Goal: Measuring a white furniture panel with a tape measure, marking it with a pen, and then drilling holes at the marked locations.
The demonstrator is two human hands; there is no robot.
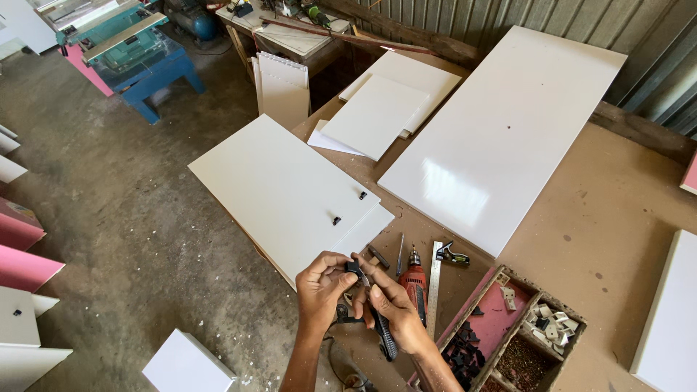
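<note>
Both hands (359,294) pinch a small black fitting (353,268).

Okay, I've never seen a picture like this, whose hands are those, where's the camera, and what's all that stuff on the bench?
There is no machine here. One camera sits on a person's head and looks down at their own two bare hands. The left hand and the right hand meet over a small black part, pinched between the fingers; the right hand also seems to have a dark-handled tool in its grip. Below is a brown workbench with large white panels, a red drill, a metal square and a wooden tray of small fittings.
</note>
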